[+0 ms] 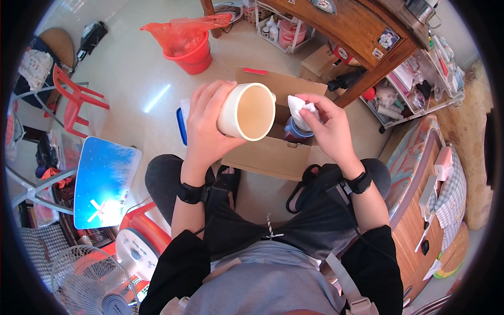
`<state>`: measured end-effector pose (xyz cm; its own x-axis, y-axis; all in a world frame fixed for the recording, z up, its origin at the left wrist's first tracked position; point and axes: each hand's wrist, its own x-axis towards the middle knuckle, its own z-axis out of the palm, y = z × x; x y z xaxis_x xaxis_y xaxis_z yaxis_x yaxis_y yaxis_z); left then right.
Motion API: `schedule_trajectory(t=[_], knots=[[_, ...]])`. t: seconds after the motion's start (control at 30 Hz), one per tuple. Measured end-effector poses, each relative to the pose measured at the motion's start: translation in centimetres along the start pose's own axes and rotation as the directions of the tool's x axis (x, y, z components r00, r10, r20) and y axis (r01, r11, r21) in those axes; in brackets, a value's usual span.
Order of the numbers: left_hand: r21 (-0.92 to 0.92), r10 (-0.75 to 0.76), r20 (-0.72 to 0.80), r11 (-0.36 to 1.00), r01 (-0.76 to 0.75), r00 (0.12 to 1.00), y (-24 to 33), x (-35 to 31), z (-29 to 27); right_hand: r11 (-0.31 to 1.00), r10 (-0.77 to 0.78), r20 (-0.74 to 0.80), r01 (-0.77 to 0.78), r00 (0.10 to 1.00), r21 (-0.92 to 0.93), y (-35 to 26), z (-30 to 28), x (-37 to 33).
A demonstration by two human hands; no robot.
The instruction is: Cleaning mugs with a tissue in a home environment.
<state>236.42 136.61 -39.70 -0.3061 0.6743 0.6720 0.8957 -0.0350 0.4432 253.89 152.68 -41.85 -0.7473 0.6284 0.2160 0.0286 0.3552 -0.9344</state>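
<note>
The left hand (205,126) wraps a cream-coloured, cylindrical mug (253,111), fingers around its far-left side and thumb beneath, with the mouth tipped toward the wearer. To its right, well apart from the mug, the right hand (333,127) pinches a crumpled, soft white tissue or cloth (299,107) between thumb and fingers. Both are held up above an open brown cardboard box (266,159) on the floor; a partly hidden blue container (297,129) shows at its right. Farther left stands a round red plastic bucket (193,59), and far right a brown wooden bench (349,34).
</note>
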Motion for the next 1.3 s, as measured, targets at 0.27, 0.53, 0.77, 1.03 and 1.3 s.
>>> schedule_trajectory(t=[0.27, 0.53, 0.77, 1.03, 1.3], knots=[[-0.022, -0.006, 0.048, 1.0, 0.008, 0.999, 1.0, -0.2, 1.3, 0.977, -0.214, -0.106, 0.215, 0.971, -0.007, -0.5, 1.2, -0.6], [-0.032, -0.05, 0.058, 0.998, 0.052, 0.997, 0.8, -0.7, 2.1, 0.964, -0.253, 0.321, 0.208, 0.913, 0.167, -1.5, 0.0, -1.1], [-0.621, -0.395, 0.246, 0.637, 0.457, 0.885, 0.9, -1.1, 2.0, 0.565, 0.048, 0.118, -0.124, 0.992, 0.816, -0.6, -1.9, -0.4], [-0.678, -0.286, 0.269, 0.622, 0.391, 0.92, 0.3, -2.2, 2.8, 0.581, 0.19, 0.067, -0.167, 0.98, 0.797, -0.7, -1.4, 0.1], [-0.698, -0.114, 0.12, 0.697, 0.166, 0.986, 0.6, -1.7, 2.6, 0.665, 0.18, 0.088, -0.187, 0.98, 0.723, -0.5, -1.1, 0.2]])
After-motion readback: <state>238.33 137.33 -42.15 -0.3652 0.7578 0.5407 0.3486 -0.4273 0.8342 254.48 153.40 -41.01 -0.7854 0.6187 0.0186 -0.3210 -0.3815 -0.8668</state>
